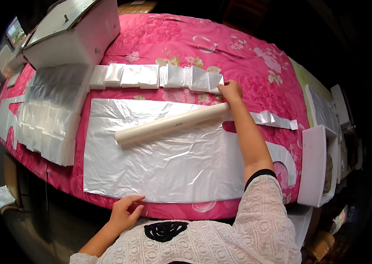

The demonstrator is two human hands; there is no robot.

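A folded packet (213, 82), upper center, is touched by the right hand (232, 91), whether gripped cannot be told; at lower left, the left hand (125, 214) is held empty, unclenched, near a central silvery sheet (164, 171).

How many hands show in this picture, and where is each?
2. The left hand is at the near edge of the flat silver plastic; the right hand is at the right end of the row of folded silver packets. Both show plainly.
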